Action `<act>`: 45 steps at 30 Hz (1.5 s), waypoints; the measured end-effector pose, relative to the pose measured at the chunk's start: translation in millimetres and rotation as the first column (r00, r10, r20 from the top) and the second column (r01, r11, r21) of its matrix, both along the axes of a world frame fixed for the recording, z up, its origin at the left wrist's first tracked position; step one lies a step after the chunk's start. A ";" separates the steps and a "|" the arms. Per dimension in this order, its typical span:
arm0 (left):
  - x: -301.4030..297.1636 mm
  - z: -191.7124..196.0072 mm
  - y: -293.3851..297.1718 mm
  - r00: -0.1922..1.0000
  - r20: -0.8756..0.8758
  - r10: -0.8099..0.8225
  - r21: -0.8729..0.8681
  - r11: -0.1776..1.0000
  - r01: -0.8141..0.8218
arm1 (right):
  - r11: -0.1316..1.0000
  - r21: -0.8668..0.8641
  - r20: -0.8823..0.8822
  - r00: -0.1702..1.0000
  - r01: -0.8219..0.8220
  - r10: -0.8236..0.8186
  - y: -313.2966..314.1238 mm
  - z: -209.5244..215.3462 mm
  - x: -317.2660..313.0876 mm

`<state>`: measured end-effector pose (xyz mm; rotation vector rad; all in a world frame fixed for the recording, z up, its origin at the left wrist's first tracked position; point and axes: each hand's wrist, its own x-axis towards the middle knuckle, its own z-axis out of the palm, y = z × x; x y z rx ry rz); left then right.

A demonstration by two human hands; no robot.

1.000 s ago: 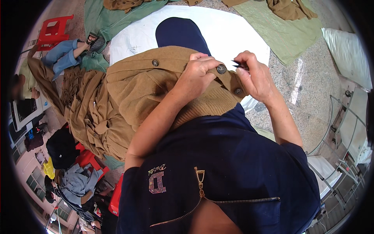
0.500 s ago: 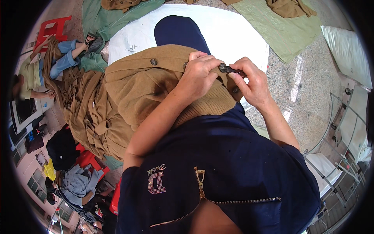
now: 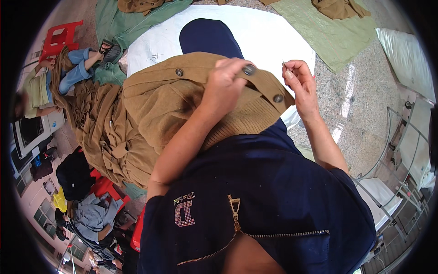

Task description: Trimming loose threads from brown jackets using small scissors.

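**Hand-sewing a button onto a tan coat**

Seen from above, a person in a dark navy zip top sits with a tan coat (image 3: 173, 105) draped over their lap, above a white sheet (image 3: 273, 36) spread on a speckled stone floor (image 3: 365, 105). To the left, a heap of matching tan coats (image 3: 98, 132) lies piled, and at the far left another person sits beside it in jeans, near a red plastic stool (image 3: 59, 39). Green sheets (image 3: 328, 34) cover the floor at the far side.

The left hand (image 3: 226, 84) is closed over the coat's front strip, thumb and fingers pinching the cloth at a dark button (image 3: 249, 70). Two more buttons sit on the same strip, one to the left (image 3: 179, 72) and one nearer on the right (image 3: 278, 98).

The right hand (image 3: 299, 84) is raised just right of the strip, thumb and forefinger pinched shut on a thin needle (image 3: 283, 64). Any thread is too fine to see.

The button seems partly stitched, with sewing unfinished; the pile suggests more coats remain.
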<state>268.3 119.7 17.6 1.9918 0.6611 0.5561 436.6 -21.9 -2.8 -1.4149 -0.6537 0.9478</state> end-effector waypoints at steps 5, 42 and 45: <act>-18.7 1.4 26.2 0.941 -0.005 0.339 -0.267 0.906 -0.328 | 0.992 -0.052 -0.060 0.992 -0.117 0.113 -6.0 -1.3 -7.0; -213.6 -40.2 127.2 0.630 -0.012 0.776 0.358 0.592 -0.722 | 0.921 0.084 0.908 0.409 -0.380 0.086 96.1 52.9 -65.0; -250.1 -102.2 141.1 0.427 -0.046 0.903 -0.048 0.425 -0.904 | 0.887 -0.117 0.958 0.186 -0.446 0.220 133.3 40.3 -99.0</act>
